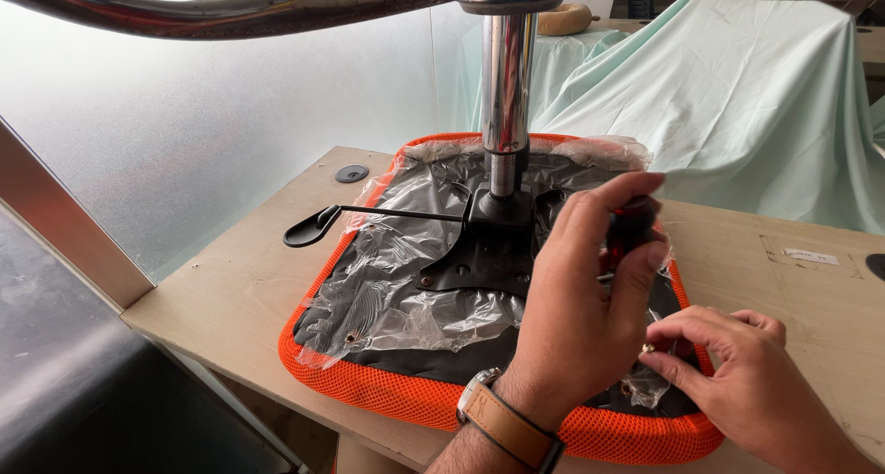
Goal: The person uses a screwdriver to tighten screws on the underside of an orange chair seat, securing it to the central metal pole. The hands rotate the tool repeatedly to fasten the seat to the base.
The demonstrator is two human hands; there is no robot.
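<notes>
The upturned orange-mesh office chair seat (pixel 387 391) lies on the pale wooden table (pixel 249 280), plastic-wrapped; it looks stiff and bulky, best gripped by its padded rim. Above its near right corner, the left hand (pixel 581 299) closes round a dark screwdriver handle (pixel 631 225). Just beside it, the right hand (pixel 737 373) pinches a small metal screw (pixel 648 348).

Left hand (pixel 576 299) covers most of the dark tool handle (pixel 631 225); its tip is hidden. Chair legs (pixel 277 4) run off the top edge.
</notes>
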